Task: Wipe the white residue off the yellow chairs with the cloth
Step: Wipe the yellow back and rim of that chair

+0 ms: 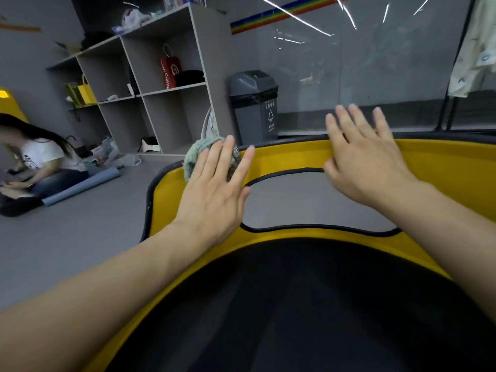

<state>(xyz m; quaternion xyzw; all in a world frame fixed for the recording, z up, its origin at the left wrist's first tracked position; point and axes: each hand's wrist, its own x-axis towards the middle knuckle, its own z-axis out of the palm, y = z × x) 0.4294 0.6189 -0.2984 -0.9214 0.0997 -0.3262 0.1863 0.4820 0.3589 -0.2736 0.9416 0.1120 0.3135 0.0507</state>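
L hand flat, fingers straight, pressing cloth on yellow chair rim; R hand flat, fingers spread, holds nothing. Red bag on shelf reads "Coffee".

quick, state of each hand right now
Left hand: open, flat fingers pressing the cloth onto the yellow chair.
Right hand: open, fingers spread, holding nothing, at the chair's top edge.

I find the chair directly before me. My left hand lies flat on the cloth at the left end of the chair's far rim, and my right hand lies over the rim further right. Behind the chair stands a bin, with a shelf unit to its left. A person sits on the floor at far left.
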